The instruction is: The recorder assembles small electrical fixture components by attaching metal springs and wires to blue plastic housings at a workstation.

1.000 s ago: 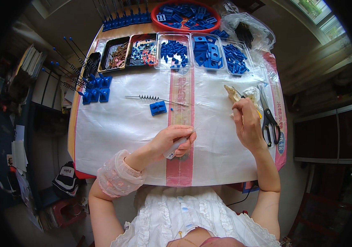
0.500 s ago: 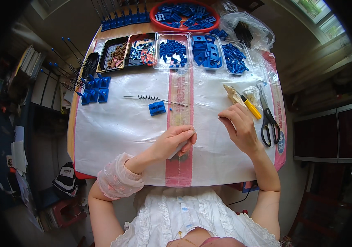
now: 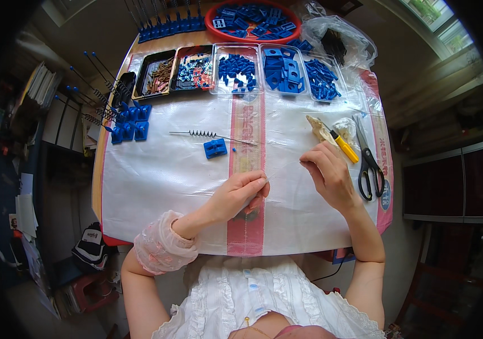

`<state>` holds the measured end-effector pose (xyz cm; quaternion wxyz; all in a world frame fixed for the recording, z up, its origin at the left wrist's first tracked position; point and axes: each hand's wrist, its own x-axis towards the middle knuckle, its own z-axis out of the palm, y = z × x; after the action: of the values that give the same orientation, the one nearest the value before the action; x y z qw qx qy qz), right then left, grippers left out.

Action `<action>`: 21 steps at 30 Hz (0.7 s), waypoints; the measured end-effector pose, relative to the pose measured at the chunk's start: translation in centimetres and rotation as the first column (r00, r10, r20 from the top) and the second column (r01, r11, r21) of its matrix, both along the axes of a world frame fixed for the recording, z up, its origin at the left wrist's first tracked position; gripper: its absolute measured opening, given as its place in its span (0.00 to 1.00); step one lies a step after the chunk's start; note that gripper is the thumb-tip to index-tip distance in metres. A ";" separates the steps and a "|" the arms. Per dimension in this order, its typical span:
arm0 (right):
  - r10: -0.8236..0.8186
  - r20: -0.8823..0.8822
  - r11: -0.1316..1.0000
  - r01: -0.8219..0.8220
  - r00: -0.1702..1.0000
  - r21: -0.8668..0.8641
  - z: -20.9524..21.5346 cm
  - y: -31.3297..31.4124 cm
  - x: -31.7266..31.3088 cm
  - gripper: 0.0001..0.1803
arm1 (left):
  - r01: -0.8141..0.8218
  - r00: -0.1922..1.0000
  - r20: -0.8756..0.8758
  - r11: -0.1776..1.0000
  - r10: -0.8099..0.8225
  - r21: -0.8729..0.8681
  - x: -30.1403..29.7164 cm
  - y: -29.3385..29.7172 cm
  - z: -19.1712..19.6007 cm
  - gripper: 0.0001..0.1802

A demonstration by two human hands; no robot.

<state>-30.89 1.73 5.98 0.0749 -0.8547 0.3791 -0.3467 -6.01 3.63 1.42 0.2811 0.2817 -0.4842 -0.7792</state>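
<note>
My left hand (image 3: 240, 195) is closed over the middle of the table, thumb pressed to the curled fingers. Whatever lies in it is hidden, though a faint thin strand seems to show at the fingertips. To its right, my right hand (image 3: 327, 172) is raised with thumb and bent fingers brought together in a pinch; what it holds is too small to make out. Beyond the left hand lies a blue plastic base piece (image 3: 215, 148) with a tiny blue cap (image 3: 234, 150) beside it. A metal wire with a coiled spring section (image 3: 203, 134) rests just past them.
Black-handled scissors (image 3: 370, 169) and a yellow-handled tool (image 3: 344, 148) lie at right. Trays of screws (image 3: 158, 73), nuts (image 3: 194, 70) and blue parts (image 3: 283, 70) line the back, before a red basin (image 3: 214, 35). Assembled blue bases with spring wires (image 3: 134, 121) stand at left.
</note>
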 end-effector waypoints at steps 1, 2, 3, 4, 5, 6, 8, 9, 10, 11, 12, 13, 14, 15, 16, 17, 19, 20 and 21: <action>0.000 0.000 1.000 0.000 1.000 0.003 0.0 0.0 0.0 0.12 | 0.000 1.000 0.001 1.000 0.000 -0.001 0.0 0.0 0.0 0.18; 0.000 0.000 1.000 0.000 1.000 0.007 0.0 0.0 0.0 0.12 | 0.000 1.000 0.002 1.000 0.000 -0.003 0.0 0.0 0.1 0.18; 0.003 -0.002 1.000 -0.003 1.000 0.006 0.0 0.0 0.0 0.12 | 0.002 1.000 0.005 1.000 -0.002 -0.005 0.0 0.0 0.1 0.18; 0.006 -0.005 1.000 -0.006 1.000 0.005 0.0 0.0 0.0 0.12 | 0.004 1.000 0.008 1.000 -0.004 -0.007 0.0 0.0 0.1 0.18; 0.009 -0.007 1.000 -0.009 1.000 0.005 0.0 0.0 0.0 0.12 | 0.006 1.000 0.012 1.000 -0.006 -0.010 0.0 0.0 0.2 0.18; 0.011 -0.011 1.000 -0.011 1.000 0.008 0.0 0.0 -0.1 0.12 | 0.010 1.000 0.014 1.000 -0.009 -0.011 0.0 0.0 0.2 0.18; 0.017 -0.018 1.000 -0.016 1.000 0.016 0.0 0.0 -0.1 0.12 | 0.015 1.000 0.020 1.000 -0.015 -0.015 0.0 0.0 0.2 0.18; 0.019 -0.021 1.000 -0.019 1.000 0.014 0.0 0.0 -0.1 0.13 | 0.016 1.000 0.022 1.000 -0.015 -0.013 0.0 0.0 0.3 0.18; 0.022 -0.024 1.000 -0.021 0.999 0.013 0.0 0.0 -0.1 0.13 | 0.016 1.000 0.024 1.000 -0.016 -0.011 0.0 0.0 0.3 0.18; 0.023 -0.027 1.000 -0.023 0.999 0.011 0.1 0.1 -0.1 0.13 | 0.018 1.000 0.025 1.000 -0.017 -0.008 0.0 0.0 0.3 0.18; 0.023 -0.030 1.000 -0.023 0.999 0.010 0.1 0.1 -0.1 0.13 | 0.019 0.999 0.028 1.000 -0.019 -0.008 0.0 0.0 0.3 0.18; 0.023 -0.033 1.000 -0.023 0.999 0.008 0.2 0.1 -0.1 0.13 | 0.021 0.999 0.031 1.000 -0.020 -0.007 0.0 0.1 0.3 0.18; 0.023 -0.036 1.000 -0.023 0.999 0.006 0.2 0.1 -0.1 0.13 | 0.022 0.999 0.035 1.000 -0.022 -0.006 0.0 0.1 0.3 0.18; 0.028 -0.036 1.000 -0.028 0.999 0.006 0.2 0.2 -0.1 0.13 | 0.025 0.999 0.037 1.000 -0.024 -0.009 0.0 0.0 0.3 0.18; 0.032 -0.035 0.999 -0.032 0.999 0.006 0.3 0.2 -0.1 0.13 | 0.027 0.999 0.040 1.000 -0.027 -0.011 0.0 0.0 0.3 0.18; 0.037 -0.034 0.999 -0.037 0.999 0.005 0.3 0.2 -0.1 0.13 | 0.030 0.999 0.043 0.999 -0.029 -0.015 0.0 0.0 0.3 0.18; 0.038 -0.041 0.999 -0.038 0.998 0.008 0.3 0.3 -0.1 0.13 | 0.032 0.999 0.038 0.999 -0.031 -0.014 0.1 0.0 0.3 0.18; 0.038 -0.044 0.999 -0.038 0.998 0.008 0.2 0.3 -0.2 0.14 | 0.033 0.999 0.035 0.999 -0.032 -0.014 0.1 0.0 0.3 0.18; 0.031 -0.038 1.000 -0.031 0.999 0.006 0.3 0.3 -0.2 0.14 | 0.032 0.999 0.034 0.999 -0.031 -0.013 0.1 0.0 0.3 0.18</action>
<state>-31.06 1.99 6.26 0.0751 -0.8667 0.3681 -0.3281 -5.90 3.60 1.72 0.2624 0.2852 -0.4984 -0.7755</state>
